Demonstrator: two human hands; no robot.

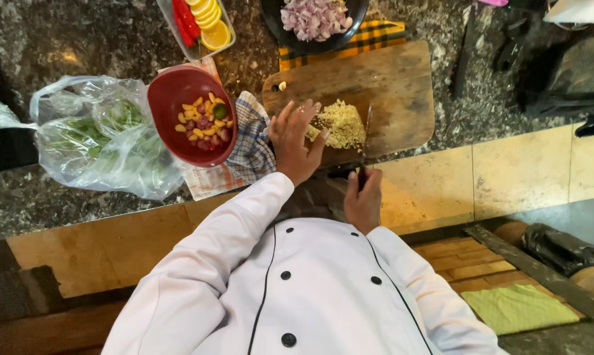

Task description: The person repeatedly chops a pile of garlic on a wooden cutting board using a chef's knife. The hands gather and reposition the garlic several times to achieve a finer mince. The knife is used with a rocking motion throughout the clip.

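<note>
Minced garlic (341, 125): pale yellow pile, mid wooden chopping board (402, 85), on dark stone tabletop (80, 39).
Left hand (295, 141): grip open, fingers spread flat, fingertips touching pile's left edge.
Right hand (364, 197): grip closed on knife (366, 148) handle; blade runs up along pile's right side.
Technique: judging by setup, keep left fingers flat + clear of the edge, rock blade thru pile, scrape strays back to centre w/ left.
Risk: left fingertips near blade, little margin.
Red bowl (190, 115): left of board, holds yellow + reddish bits, 1 green piece; sits on checked cloth (252, 148).
Black bowl (313, 23): above board, chopped purple shallot/onion, on yellow plaid cloth (376, 36).
Clear tray (198, 26): top, red chilli strips + orange-yellow slices.
Plastic bag (99, 135): far left, green veg inside, type unclear.
</note>
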